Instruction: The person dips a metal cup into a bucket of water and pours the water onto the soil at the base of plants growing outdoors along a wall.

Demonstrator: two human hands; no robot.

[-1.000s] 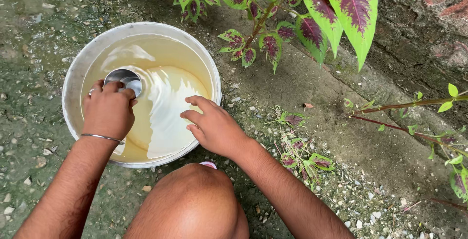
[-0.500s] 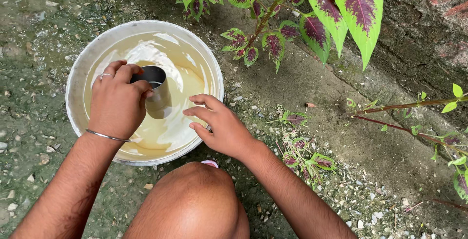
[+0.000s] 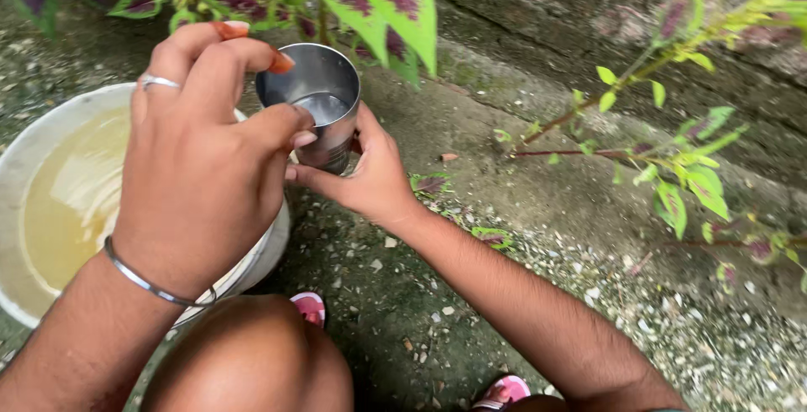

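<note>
A: What does the cup look like?

B: It is a small round cup of shiny steel (image 3: 315, 109), upright, with a little clear liquid lying in its bottom. Its outer wall is wet and reflects the hands.

A: Where is it?

B: Lifted off the ground, just past the right rim of the wide white plastic basin (image 3: 256, 265), under the red-and-green leaves of the coleus plant (image 3: 378, 0).

A: Who holds it?

B: Both hands. The left hand (image 3: 202, 168) wraps it from the near side, thumb tip pressed on the wall and fingers curled over the rim. It wears 1 silver ring (image 3: 158, 82) and 1 thin silver bangle (image 3: 151, 282). The right hand (image 3: 366, 172) closes around the lower wall from the right, fingers running under the base.

A: And the basin?

B: It sits on the mossy, gravelly ground (image 3: 538, 235) at the left edge, holding pale yellowish water. A bare knee (image 3: 248, 357) and a pink sandal (image 3: 309, 307) lie just near it.

A: What differs from half a second ago?

B: Then the cup was down inside the basin in the left hand alone, and the right hand hovered open beside the rim. Now the cup is up and out, and the right hand has joined the hold.
</note>
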